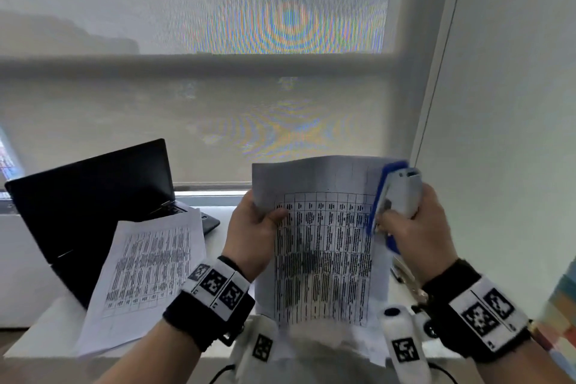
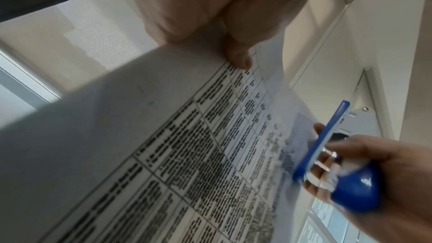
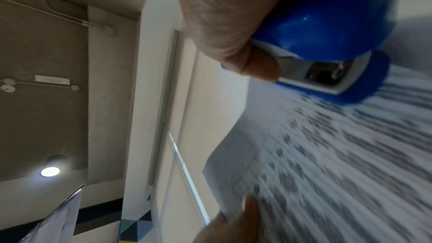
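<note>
A printed sheet with a table [image 1: 324, 246] [image 2: 210, 145] [image 3: 339, 163] is held upright in front of me. My left hand [image 1: 258, 227] [image 2: 222, 25] pinches its upper left edge, thumb on the printed side. My right hand [image 1: 414, 227] [image 2: 385, 173] [image 3: 233, 25] grips a blue and white stapler [image 1: 394, 196] [image 2: 332, 156] [image 3: 327, 49] at the sheet's upper right edge. The stapler's jaws straddle that edge, and the picture is blurred there.
An open black laptop [image 1: 90, 206] stands at the left on the white table [image 1: 37, 340]. A stack of printed sheets [image 1: 146, 277] lies partly over its keyboard. A window blind [image 1: 202, 103] is behind; a white wall [image 1: 505, 134] is close on the right.
</note>
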`<state>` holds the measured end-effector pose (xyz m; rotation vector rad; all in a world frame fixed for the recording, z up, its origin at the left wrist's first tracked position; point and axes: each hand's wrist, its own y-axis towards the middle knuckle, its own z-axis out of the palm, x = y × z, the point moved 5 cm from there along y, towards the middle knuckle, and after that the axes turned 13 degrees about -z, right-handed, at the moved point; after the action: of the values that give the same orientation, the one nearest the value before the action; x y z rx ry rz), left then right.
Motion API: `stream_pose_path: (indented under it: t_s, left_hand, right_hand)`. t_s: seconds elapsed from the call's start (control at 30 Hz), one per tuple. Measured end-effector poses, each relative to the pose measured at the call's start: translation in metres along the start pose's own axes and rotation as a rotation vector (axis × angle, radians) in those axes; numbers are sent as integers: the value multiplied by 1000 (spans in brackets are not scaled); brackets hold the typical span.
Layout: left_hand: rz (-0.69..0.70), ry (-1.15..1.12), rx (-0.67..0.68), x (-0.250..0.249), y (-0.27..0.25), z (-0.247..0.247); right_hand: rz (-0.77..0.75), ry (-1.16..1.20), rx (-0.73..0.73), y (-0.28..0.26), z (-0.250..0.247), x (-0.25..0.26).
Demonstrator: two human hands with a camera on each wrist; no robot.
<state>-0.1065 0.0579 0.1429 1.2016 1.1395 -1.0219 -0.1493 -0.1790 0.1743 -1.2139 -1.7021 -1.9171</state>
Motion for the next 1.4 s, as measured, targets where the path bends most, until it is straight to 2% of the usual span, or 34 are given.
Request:
stream_pose_path:
  t_s: [0.1, 0.17, 0.23, 0.37, 0.43, 0.5, 0.6, 0.7, 0.9, 1.0, 1.13, 1.33, 1.4]
  left_hand:
    - [-12, 1, 48, -5, -4, 6]
    - [-15, 15, 65, -5, -6, 11]
    - [-16, 28, 87, -7, -8, 19]
    - [-15, 22, 156, -8, -19, 35]
    - [-10, 36, 164, -9, -24, 39]
    - [-8, 41, 152, -8, -25, 39]
    - [-30, 17, 133, -7, -24, 36]
    - [-31, -10, 144, -9, -23, 28]
    - [-41, -10, 133, -7, -21, 19]
    - [-50, -11, 132, -5, -19, 29]
    - [11, 32, 137, -11, -23, 38]
    - [135, 147, 101, -13, -29, 31]
    - [121, 106, 115, -10, -30, 31]
  right_hand:
    - [-152, 41, -271, 31, -19, 22]
    - [-282, 134, -340, 48, -20, 45]
    - [-348, 184, -275, 57, -7, 63]
    - [-434, 13, -51, 57, 31, 73]
    - [-420, -7, 34, 57, 46, 73]
    - [-418, -20, 62, 56, 56, 79]
    - [-496, -79, 91, 53, 69, 93]
    - [-462, -46, 70, 55, 69, 91]
    - [-318, -76, -97, 68, 49, 69]
    - [-362, -95, -16, 62, 62, 80]
    - [-448, -108, 62, 48, 83, 94]
    - [-440, -69, -57, 44, 87, 91]
    - [-442, -74, -61, 43, 90, 90]
